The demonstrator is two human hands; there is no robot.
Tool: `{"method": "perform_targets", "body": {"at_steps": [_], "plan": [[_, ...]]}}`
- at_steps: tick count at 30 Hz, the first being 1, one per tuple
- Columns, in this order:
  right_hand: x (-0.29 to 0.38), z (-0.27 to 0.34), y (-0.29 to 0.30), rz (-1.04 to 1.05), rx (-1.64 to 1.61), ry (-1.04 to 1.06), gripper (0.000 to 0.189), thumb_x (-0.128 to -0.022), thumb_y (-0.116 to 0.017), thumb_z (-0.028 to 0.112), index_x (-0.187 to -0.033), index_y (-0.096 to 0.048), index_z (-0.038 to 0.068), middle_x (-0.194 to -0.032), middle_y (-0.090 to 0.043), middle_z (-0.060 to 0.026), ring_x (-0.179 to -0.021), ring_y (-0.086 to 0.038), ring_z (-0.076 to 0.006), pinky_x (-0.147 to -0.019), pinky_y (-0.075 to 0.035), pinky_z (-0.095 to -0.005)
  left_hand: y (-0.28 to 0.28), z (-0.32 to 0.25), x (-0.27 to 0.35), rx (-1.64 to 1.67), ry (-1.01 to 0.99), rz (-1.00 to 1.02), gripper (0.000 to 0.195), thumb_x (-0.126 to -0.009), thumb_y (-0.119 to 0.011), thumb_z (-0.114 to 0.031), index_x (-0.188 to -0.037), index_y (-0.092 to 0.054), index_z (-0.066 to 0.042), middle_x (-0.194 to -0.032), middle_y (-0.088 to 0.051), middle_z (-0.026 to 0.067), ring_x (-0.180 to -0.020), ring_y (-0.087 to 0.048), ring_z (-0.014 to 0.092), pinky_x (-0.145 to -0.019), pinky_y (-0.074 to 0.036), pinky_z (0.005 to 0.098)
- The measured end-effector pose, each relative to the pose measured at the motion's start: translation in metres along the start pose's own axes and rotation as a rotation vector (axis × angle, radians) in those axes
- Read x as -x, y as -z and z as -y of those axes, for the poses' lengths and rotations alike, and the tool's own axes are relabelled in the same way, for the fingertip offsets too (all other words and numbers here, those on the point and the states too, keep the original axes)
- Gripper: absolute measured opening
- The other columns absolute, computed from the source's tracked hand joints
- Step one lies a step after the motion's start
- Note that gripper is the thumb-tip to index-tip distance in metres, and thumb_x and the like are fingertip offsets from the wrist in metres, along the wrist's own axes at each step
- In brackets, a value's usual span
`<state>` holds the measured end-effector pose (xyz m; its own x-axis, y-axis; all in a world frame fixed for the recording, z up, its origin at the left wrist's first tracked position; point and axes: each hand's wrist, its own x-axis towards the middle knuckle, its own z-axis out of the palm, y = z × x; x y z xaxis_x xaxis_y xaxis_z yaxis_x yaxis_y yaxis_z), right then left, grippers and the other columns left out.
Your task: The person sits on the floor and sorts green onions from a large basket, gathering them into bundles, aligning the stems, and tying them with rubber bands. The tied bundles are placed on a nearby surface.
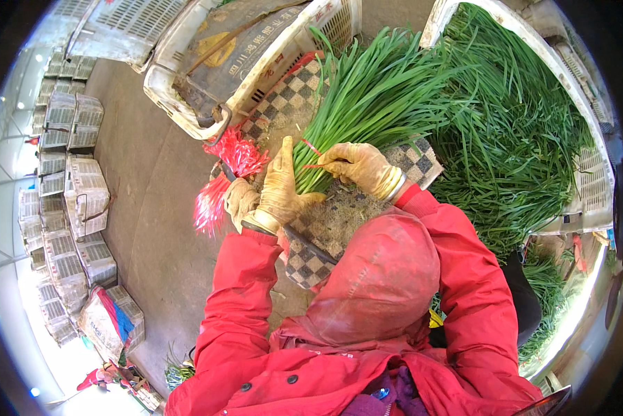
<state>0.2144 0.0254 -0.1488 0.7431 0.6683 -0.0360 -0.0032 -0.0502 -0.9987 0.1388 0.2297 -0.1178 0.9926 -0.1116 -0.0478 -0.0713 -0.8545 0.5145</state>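
Observation:
A bundle of long green leafy stalks, like garlic chives (pixel 358 104), lies over a checkered mat (pixel 311 265), its cut ends towards me. My left hand (pixel 283 190), in a yellowish rubber glove, rests along the bundle's left side with the fingers extended and the thumb below the stalk ends. My right hand (pixel 361 166), gloved alike, pinches a thin red tie (pixel 311 148) that passes across the stalks near their base. Whether the tie is knotted cannot be told. Tufts of red plastic strips (pixel 238 151) hang just left of my left hand.
A large white crate (pixel 592 182) heaped with loose green stalks (pixel 509 130) stands at the right. Another white crate (pixel 285 57) holding a printed sack (pixel 238 47) is at the top. Stacked crates (pixel 85 192) line the far left; more stalks (pixel 543 291) lie lower right.

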Motion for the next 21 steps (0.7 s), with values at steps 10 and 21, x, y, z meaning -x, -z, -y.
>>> {"method": "perform_targets", "body": {"at_steps": [10, 21], "plan": [[0.010, 0.021, -0.001, 0.087, -0.503, -0.134, 0.010, -0.093, -0.061, 0.014, -0.100, -0.058, 0.006, -0.080, -0.061, -0.0015, -0.063, -0.057, -0.0118, -0.060, -0.047, -0.0241, 0.012, -0.046, -0.009, -0.512, 0.008, 0.032, 0.128, -0.052, -0.087, -0.048, -0.146, -0.019, 0.006, -0.144, -0.036, 0.0233, -0.135, -0.034, 0.039, -0.110, -0.027, 0.0496], [-0.012, 0.042, 0.001, -0.083, 0.155, 0.323, 0.021, -0.087, -0.060, 0.016, -0.103, -0.059, 0.001, -0.095, -0.065, -0.0200, -0.090, -0.063, -0.0384, -0.075, -0.051, -0.0414, -0.063, -0.045, -0.019, -0.463, 0.174, -0.212, 0.075, -0.070, -0.071, -0.033, -0.129, -0.040, 0.002, -0.126, -0.048, 0.0196, -0.116, -0.047, 0.037, -0.097, -0.037, 0.0464]]}}
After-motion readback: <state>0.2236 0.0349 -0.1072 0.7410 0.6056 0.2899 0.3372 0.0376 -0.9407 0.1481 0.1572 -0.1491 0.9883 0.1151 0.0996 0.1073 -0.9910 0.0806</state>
